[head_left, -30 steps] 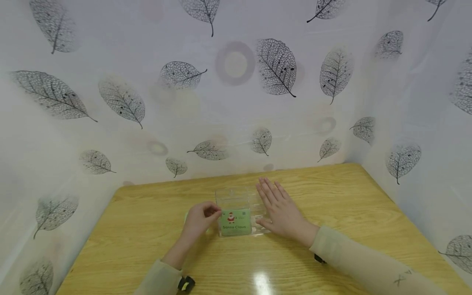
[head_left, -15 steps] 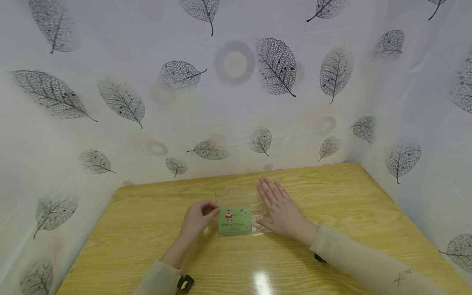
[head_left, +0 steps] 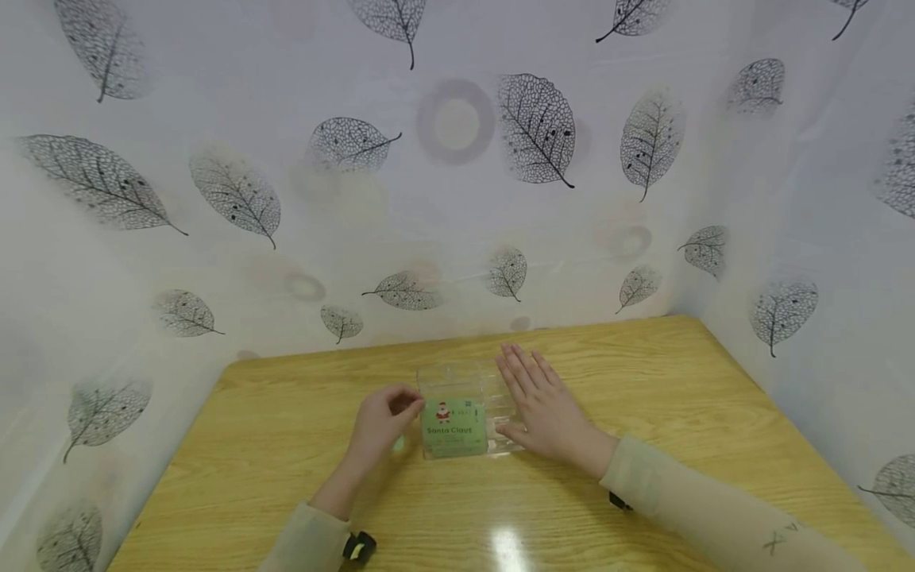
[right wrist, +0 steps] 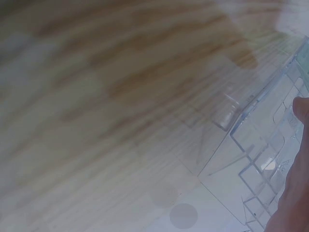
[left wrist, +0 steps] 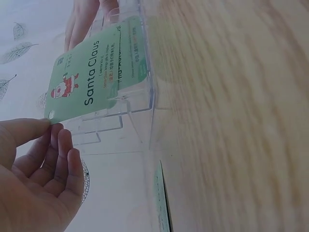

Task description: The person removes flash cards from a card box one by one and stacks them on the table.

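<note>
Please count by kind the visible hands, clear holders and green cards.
Left hand and right hand: 2
Clear holder: 1
Green cards (Santa Claus card, partly covered card, separate card): 3
Total: 6, counting only cards I can distinguish.

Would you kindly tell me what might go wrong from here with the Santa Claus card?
The left hand pinches the Santa Claus card only at a corner, so it might tilt or slip. That card overlaps a second green card in the clear holder, so their edges could catch. The right hand rests on the holder; if it lifted, the holder might shift.
</note>
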